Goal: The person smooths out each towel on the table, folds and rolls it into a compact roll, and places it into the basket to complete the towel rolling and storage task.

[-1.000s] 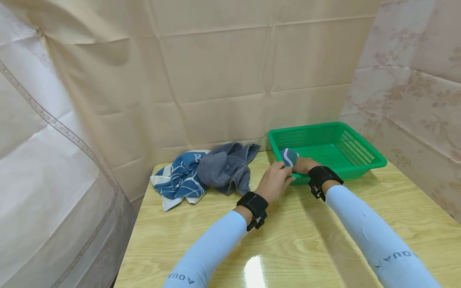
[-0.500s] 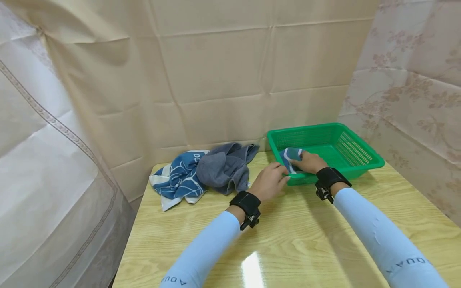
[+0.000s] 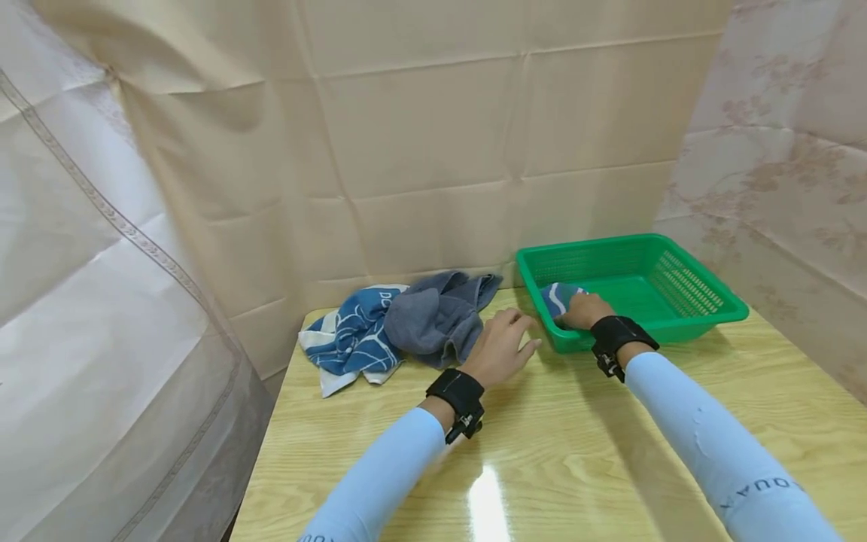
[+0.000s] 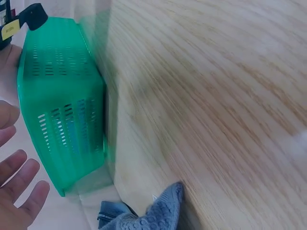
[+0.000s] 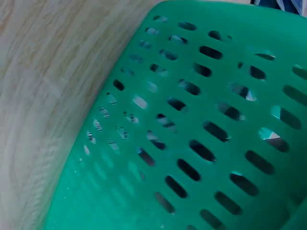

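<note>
A folded blue towel with a white wavy stripe (image 3: 557, 297) lies in the left end of the green plastic basket (image 3: 684, 316). My right hand (image 3: 586, 309) is inside the basket at the towel's near side, its fingertips hidden from view. Over the table, just left of the basket, my left hand (image 3: 500, 350) is empty, apart from the basket wall. Its fingers (image 4: 21, 177) are spread and slightly bent in the left wrist view. Slotted basket wall (image 5: 192, 120) fills most of the right wrist view, which does not show the right fingers.
A crumpled grey towel (image 3: 433, 320) lies on the wooden table (image 3: 562, 452) left of my left hand. Against it rests a rumpled blue and white towel (image 3: 355, 335). A beige cloth curtain (image 3: 420, 150) hangs behind the table, with a floral one (image 3: 779, 188) at right.
My left hand has left the basket's near left rim and drawn back to the left. My right hand shifted along the folded towel, then reached down again at its near side.
</note>
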Available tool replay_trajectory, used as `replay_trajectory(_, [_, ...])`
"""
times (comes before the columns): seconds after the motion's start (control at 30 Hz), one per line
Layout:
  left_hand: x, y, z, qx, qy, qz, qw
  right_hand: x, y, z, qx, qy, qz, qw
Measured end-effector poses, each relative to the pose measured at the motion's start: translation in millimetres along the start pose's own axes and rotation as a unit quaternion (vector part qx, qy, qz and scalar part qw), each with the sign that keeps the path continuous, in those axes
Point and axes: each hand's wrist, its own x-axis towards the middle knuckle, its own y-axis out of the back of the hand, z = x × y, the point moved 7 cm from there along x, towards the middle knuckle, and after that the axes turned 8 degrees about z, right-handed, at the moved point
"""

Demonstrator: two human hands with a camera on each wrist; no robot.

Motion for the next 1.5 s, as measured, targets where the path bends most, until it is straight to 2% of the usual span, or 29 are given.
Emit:
replay_trajectory(0.1, [-1.4, 2.7, -2.2, 0.006, -0.003, 0.009, 0.9999, -2.2, 6.9, 1.7, -0.004, -0.013, 0.011, 0.9998])
replay_trajectory(0.2, [-5.7, 6.3, -11.9, 0.001, 0.013, 0.011, 0.9998, -6.0, 17.2, 5.0, -0.004, -0.028, 0.046, 0.9985])
replay_trajectory(0.3, [-13.8, 9.6, -24.3, -0.008, 0.028, 0.013, 0.9995, -10.4, 26.3, 8.3, 0.001, -0.039, 0.097, 0.9945])
replay_trajectory(0.37, [-21.5, 14.0, -33.1, -0.018, 0.038, 0.015, 0.9990, -14.4, 32.7, 8.5, -0.001, -0.031, 0.152, 0.9879])
replay_trajectory(0.43, [-30.7, 19.1, -43.8, -0.018, 0.043, 0.025, 0.9986, -19.4, 39.0, 5.1, -0.006, -0.012, 0.217, 0.9760])
replay_trajectory(0.5, [-41.9, 25.7, -56.7, -0.016, 0.056, 0.032, 0.9978, -26.1, 44.7, -4.9, -0.019, 0.028, 0.287, 0.9573])
replay_trajectory(0.6, [-60.9, 37.3, -79.6, 0.019, 0.076, 0.039, 0.9962, -36.9, 46.9, -33.9, -0.023, 0.115, 0.361, 0.9249])
replay_trajectory(0.67, [-75.5, 41.1, -95.4, 0.039, 0.094, 0.025, 0.9945, -45.6, 42.2, -61.0, -0.021, 0.190, 0.382, 0.9042])
replay_trajectory(0.73, [-90.3, 40.8, -108.8, 0.047, 0.103, 0.001, 0.9935, -54.7, 30.7, -91.0, -0.014, 0.267, 0.372, 0.8888])
replay_trajectory(0.8, [-104.5, 36.9, -117.8, 0.048, 0.095, -0.031, 0.9938, -63.4, 12.0, -119.5, -0.008, 0.332, 0.331, 0.8832])
replay_trajectory(0.83, [-110.8, 35.4, -119.6, 0.043, 0.087, -0.047, 0.9941, -66.9, -0.4, -131.8, -0.008, 0.357, 0.298, 0.8852])
replay_trajectory(0.9, [-120.8, 31.3, -120.6, 0.037, 0.063, -0.074, 0.9946, -71.7, -28.6, -150.1, -0.005, 0.386, 0.215, 0.8970])
replay_trajectory(0.97, [-127.5, 28.5, -118.5, 0.026, 0.041, -0.092, 0.9946, -74.6, -57.5, -158.7, -0.010, 0.385, 0.136, 0.9128])
replay_trajectory(1.03, [-131.7, 26.1, -117.2, 0.006, 0.041, -0.109, 0.9932, -75.3, -80.5, -161.2, -0.029, 0.372, 0.092, 0.9231])
replay_trajectory(1.1, [-134.5, 24.5, -117.7, -0.008, 0.059, -0.121, 0.9909, -74.9, -94.4, -162.6, -0.046, 0.364, 0.084, 0.9264])
replay_trajectory(1.2, [-137.7, 25.5, -120.4, -0.009, 0.100, -0.134, 0.9859, -73.8, -102.2, -167.4, -0.063, 0.369, 0.107, 0.9212])
replay_trajectory(1.3, [-138.9, 29.8, -121.9, 0.005, 0.124, -0.134, 0.9832, -73.0, -105.1, -173.3, -0.073, 0.377, 0.116, 0.9160])
replay_trajectory(1.4, [-137.8, 33.2, -121.5, 0.038, 0.112, -0.121, 0.9856, -73.4, -107.7, -175.7, -0.073, 0.369, 0.105, 0.9206])
replay_trajectory(1.5, [-137.0, 36.6, -122.6, 0.100, 0.097, -0.100, 0.9853, -77.0, -110.7, -176.0, -0.052, 0.362, 0.090, 0.9261])
